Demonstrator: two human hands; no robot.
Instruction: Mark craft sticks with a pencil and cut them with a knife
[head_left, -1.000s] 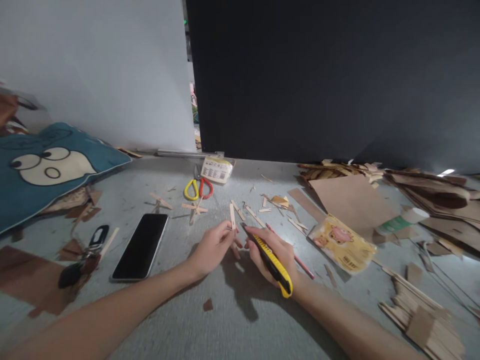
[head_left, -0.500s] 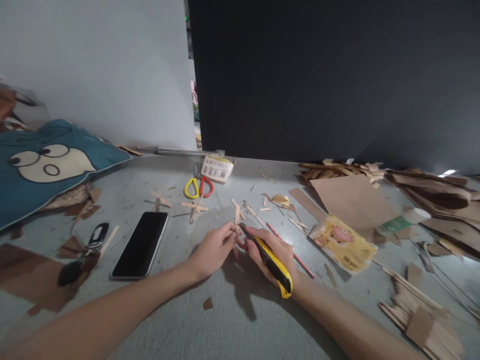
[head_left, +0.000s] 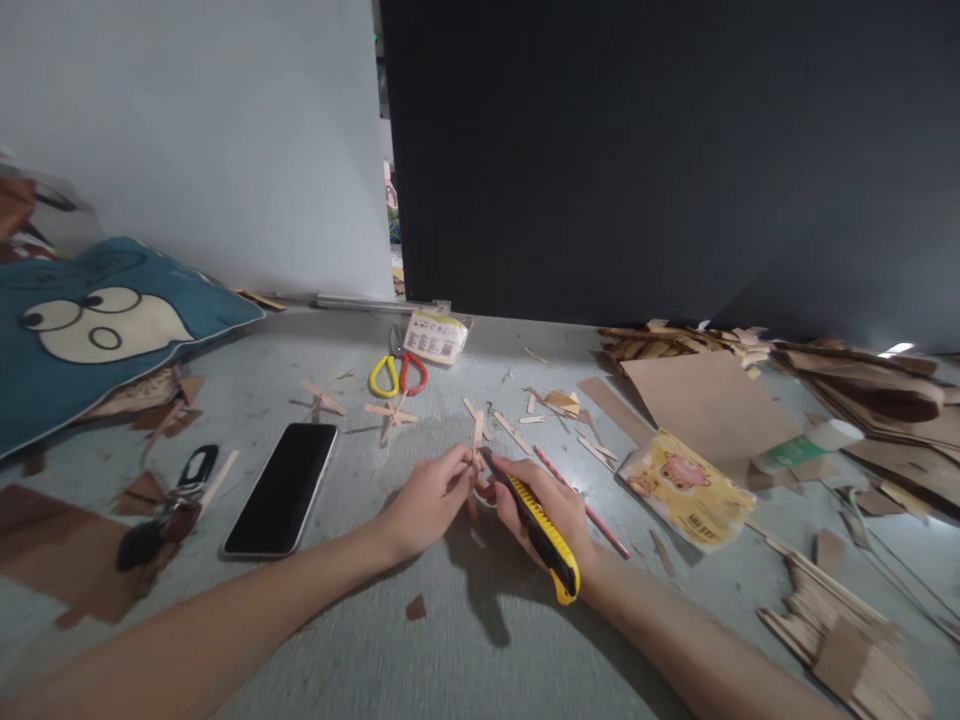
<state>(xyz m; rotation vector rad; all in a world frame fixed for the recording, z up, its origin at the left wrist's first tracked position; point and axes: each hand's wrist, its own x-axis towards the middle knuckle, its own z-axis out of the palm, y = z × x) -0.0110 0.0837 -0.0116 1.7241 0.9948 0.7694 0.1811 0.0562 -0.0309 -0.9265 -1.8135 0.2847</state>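
Pinched in the fingers of my left hand point(head_left: 431, 500) is a small wooden craft stick point(head_left: 478, 430), its free end pointing away from me. My right hand point(head_left: 551, 505) is closed around a yellow and black utility knife point(head_left: 546, 535). The knife's tip end is close to the stick, beside my left fingertips; whether the blade touches the wood cannot be made out. Just beyond my hands lie several cut stick pieces point(head_left: 512, 432) and a crossed stick assembly point(head_left: 390, 415). A red pencil point(head_left: 600, 522) rests beside my right hand.
Left of my hands are a black phone point(head_left: 281, 490), keys point(head_left: 165, 520) and a blue cushion point(head_left: 112, 330). Scissors point(head_left: 397, 375) and a white packet point(head_left: 435, 337) lie ahead. On the right are a yellow packet point(head_left: 690, 490), cardboard point(head_left: 697, 395), a glue bottle point(head_left: 806, 445) and wood scraps point(head_left: 825, 610).
The rear end of the utility knife has swung slightly down and left in my right hand. My left hand stays nearly still with the craft stick.
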